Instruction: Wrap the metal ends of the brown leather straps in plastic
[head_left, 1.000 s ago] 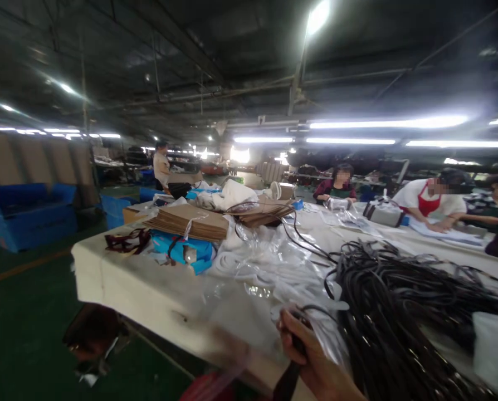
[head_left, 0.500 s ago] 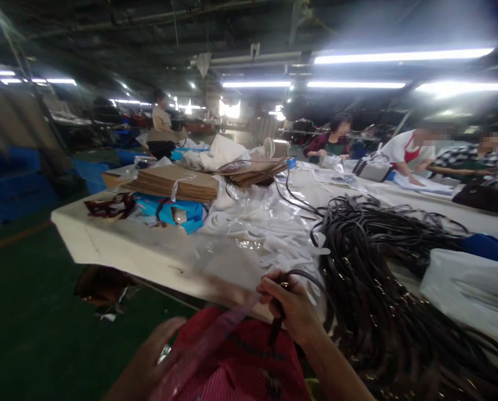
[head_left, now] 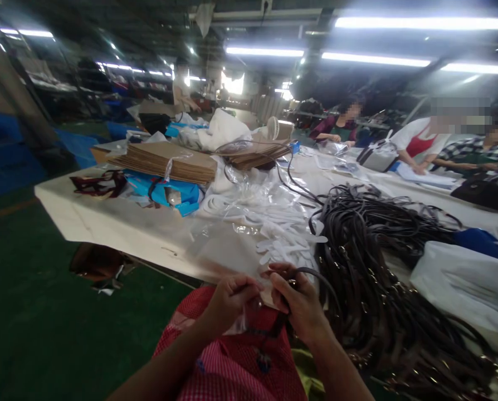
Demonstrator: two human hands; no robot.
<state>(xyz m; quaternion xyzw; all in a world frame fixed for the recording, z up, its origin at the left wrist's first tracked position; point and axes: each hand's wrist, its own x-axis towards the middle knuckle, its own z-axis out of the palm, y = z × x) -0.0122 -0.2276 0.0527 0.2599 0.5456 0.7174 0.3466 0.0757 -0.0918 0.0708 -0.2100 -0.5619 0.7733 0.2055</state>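
Observation:
My right hand (head_left: 301,303) is closed round the end of a dark strap (head_left: 322,278) with a small metal fitting, over the table's front edge. The strap runs right toward a big heap of dark straps (head_left: 370,278). Close by on the left, my left hand (head_left: 234,301) pinches a thin clear plastic piece (head_left: 243,322) that hangs below its fingers. Both hands are above a red checked apron (head_left: 224,365). White strips (head_left: 282,245) and clear plastic lie on the table just beyond them.
On the pale table (head_left: 107,223) are stacked brown cardboard sheets (head_left: 165,159), a blue packet (head_left: 161,189) and a white plastic bag (head_left: 462,284) at right. Several people work along the far side. A brown item (head_left: 101,264) is below the table at left.
My left hand has come up from the lower left to beside my right hand, its fingers now pinched together. The long plastic strip no longer stretches between the hands. The view has tilted down.

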